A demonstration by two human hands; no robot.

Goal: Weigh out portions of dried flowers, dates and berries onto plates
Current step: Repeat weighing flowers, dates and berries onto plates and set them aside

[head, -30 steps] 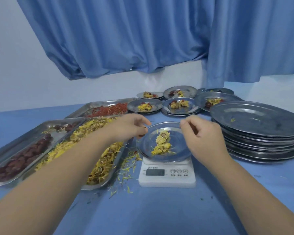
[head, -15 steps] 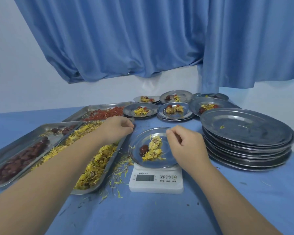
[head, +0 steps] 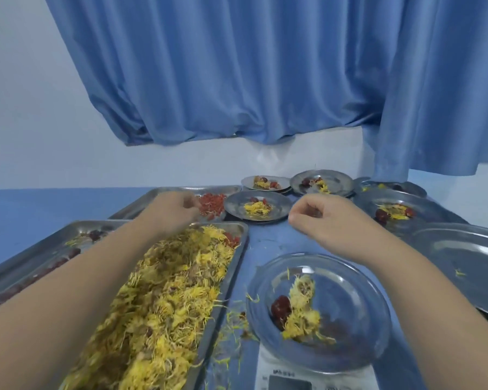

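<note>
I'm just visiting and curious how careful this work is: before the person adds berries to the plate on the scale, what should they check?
1. Plate sits on the scale: ok.
2. Dried flowers and date on the plate: ok.
3. Left hand reaches the berries in their tray: ok.
4. Berries in the left hand's grip: cannot tell.
5. Right hand clear of the plate: ok.
6. Scale reading: cannot tell, the display is cut off by the frame edge.
</note>
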